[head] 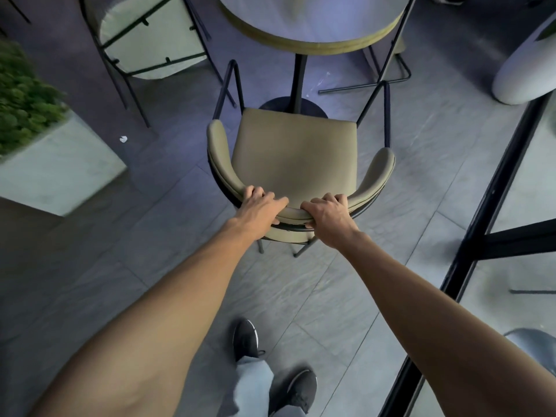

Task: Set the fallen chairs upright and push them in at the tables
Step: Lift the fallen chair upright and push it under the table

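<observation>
Head view: left hand (261, 206) and right hand (326, 216) both wrapped over the top edge of the curved backrest of an olive chair (296, 152), fingers curled over its inner side, thumbs under the rim. Chair upright on its thin black legs, seat facing away from the person toward the round worktop (313, 28), front edge of the seat near the worktop's black pedestal base (293, 105) but not yet under the top. Underfoot, grey stone-look floor tiles (150, 266); two dark shoes (246, 338) and light trouser legs at the bottom of the frame. To the left, a second chair (150, 40) tipped over, pale underside of its seat and black frame showing, just beside the worktop. Farther left, a pale square planter (60, 170) with green foliage, and a small white scrap (123, 139) on the floor. Along the right, a black-framed glass wall (487, 224) running diagonally.
</observation>
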A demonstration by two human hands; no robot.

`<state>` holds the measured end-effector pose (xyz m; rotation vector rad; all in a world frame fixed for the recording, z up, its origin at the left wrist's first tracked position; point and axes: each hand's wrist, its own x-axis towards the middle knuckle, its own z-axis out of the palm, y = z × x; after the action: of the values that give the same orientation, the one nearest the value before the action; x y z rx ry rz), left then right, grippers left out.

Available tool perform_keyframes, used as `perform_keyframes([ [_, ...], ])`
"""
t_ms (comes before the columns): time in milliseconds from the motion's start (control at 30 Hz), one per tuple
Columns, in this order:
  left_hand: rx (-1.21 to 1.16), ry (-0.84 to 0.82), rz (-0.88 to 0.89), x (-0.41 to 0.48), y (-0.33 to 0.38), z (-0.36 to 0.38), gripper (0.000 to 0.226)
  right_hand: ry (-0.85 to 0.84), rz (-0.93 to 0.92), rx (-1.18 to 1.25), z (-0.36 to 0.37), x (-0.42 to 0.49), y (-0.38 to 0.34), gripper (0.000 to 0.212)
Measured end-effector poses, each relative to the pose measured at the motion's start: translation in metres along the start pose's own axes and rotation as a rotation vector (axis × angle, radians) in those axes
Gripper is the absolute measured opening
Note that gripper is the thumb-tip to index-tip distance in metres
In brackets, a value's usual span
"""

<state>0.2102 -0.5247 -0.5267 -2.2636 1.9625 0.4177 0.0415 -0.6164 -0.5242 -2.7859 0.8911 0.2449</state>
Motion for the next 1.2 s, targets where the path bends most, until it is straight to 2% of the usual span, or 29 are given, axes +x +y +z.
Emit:
perform_keyframes([
  [567, 0.008, 0.042, 0.058, 0.093, -0.049, -0.027, 0.02, -0.002, 0.028, 0.027, -0.032, 0.096, 0.033, 0.018],
  [1200, -0.021, 0.033, 0.039, 0.116, -0.054, -0.035, 0.018, 0.019, 0.03, -0.005, -0.036, 0.119, 0.047, 0.02],
])
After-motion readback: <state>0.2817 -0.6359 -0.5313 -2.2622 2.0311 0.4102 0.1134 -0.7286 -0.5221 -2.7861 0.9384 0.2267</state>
